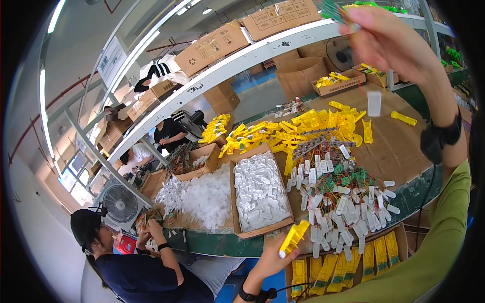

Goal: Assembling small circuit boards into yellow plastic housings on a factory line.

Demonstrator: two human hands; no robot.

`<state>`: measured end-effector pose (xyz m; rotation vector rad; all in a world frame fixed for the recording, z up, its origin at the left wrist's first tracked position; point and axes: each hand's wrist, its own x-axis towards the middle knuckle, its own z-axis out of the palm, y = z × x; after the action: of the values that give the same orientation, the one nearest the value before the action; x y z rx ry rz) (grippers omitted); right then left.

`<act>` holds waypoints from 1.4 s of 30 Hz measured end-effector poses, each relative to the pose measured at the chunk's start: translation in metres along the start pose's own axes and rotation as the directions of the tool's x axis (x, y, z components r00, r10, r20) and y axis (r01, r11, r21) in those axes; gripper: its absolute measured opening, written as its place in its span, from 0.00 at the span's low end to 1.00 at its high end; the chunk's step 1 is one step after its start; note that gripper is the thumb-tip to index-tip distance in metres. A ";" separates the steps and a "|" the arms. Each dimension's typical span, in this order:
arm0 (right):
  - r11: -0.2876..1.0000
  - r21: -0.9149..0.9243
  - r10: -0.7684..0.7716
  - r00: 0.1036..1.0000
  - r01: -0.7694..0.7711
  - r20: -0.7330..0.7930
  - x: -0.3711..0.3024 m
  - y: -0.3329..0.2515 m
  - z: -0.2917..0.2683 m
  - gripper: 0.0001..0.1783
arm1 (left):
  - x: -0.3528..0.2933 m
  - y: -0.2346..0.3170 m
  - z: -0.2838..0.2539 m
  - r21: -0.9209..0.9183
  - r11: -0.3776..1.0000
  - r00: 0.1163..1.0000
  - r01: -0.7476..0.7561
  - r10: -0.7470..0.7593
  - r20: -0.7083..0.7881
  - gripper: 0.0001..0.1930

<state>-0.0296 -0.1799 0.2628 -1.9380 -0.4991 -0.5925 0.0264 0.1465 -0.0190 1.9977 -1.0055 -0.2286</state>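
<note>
My left hand (272, 261) is closed around a yellow plastic housing (294, 238), just in front of the bench edge. High at the upper right, my right hand (386, 43) pinches a small green circuit board (334, 11) with thin wires, somewhat blurred. A white rectangular piece (374, 103) dangles below it, seemingly from a wire. Beneath that hand lies a heap of yellow housings (308, 123). Between my hands is a pile of white pieces wired to green boards (348, 202). A carton below the bench edge holds several filled yellow housings (326, 272).
An open carton of white plastic parts (260, 192) stands left of the wired pile, beside loose translucent pieces (207, 194). At the left a co-worker (146, 267) handles wired parts. A shelf beam (283, 45) carrying cartons crosses above the bench. A fan (118, 202) stands farther left.
</note>
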 end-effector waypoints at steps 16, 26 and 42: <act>0.435 -0.900 -0.269 0.952 -0.012 -0.143 0.295 0.098 0.065 0.23 | -0.054 -0.044 0.020 -0.353 0.908 0.967 0.225 -0.252 -0.032 0.15; 0.460 -0.887 -0.610 0.738 0.032 -0.290 0.267 0.095 0.078 0.18 | -0.062 -0.083 0.043 -0.469 0.830 0.952 0.301 -0.292 0.094 0.09; 0.762 -0.486 0.631 0.658 -0.427 0.411 -0.195 0.137 0.047 0.24 | -0.037 -0.077 0.069 -0.354 0.856 0.926 0.377 -0.362 0.111 0.16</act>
<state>-0.0961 -0.2102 0.0312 -2.4633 -0.1287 0.3285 0.0119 0.1539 -0.1280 1.8209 -0.5373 -0.6250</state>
